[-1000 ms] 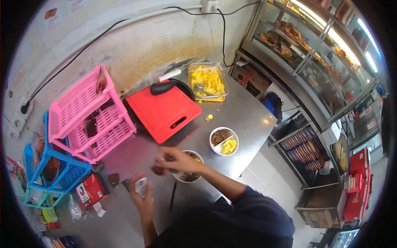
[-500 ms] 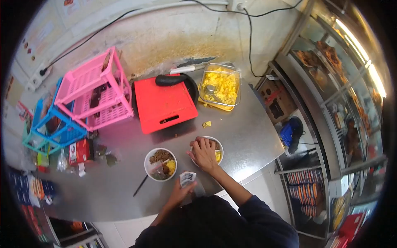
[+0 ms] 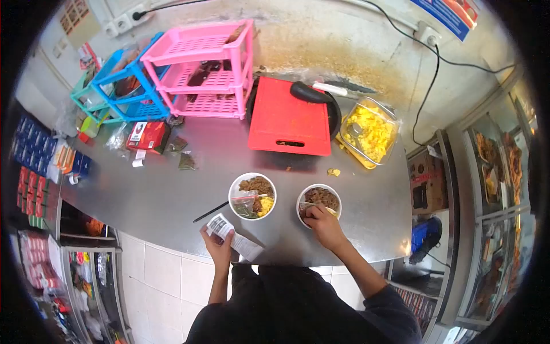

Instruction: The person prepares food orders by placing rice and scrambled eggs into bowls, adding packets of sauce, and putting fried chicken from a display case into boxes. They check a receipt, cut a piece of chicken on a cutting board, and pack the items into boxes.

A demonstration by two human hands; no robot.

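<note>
My left hand (image 3: 219,243) grips a white printed paper (image 3: 235,236) at the counter's front edge, the strip hanging to the right. My right hand (image 3: 324,221) is at the near part of the right white bowl (image 3: 300,202), fingers pressed together inside its rim; what they pinch is too small to make out. Brown shredded food (image 3: 323,198) fills that bowl's far side. To its left stands another white bowl (image 3: 231,189) with brown food, yellow egg and a small clear packet (image 3: 245,205). A thin black stick (image 3: 210,211) lies beside it.
A red cutting board (image 3: 289,123) rests on a black pan at the back, beside a glass dish of yellow egg (image 3: 372,131). Pink (image 3: 200,89) and blue racks (image 3: 132,86) stand back left, a red box (image 3: 149,136) before them. Glass display shelves (image 3: 492,218) are at right.
The head view has shifted, putting the counter items farther right. My left hand has raised the paper, showing more of it. My right hand has moved toward its bowl's near side, uncovering the brown food.
</note>
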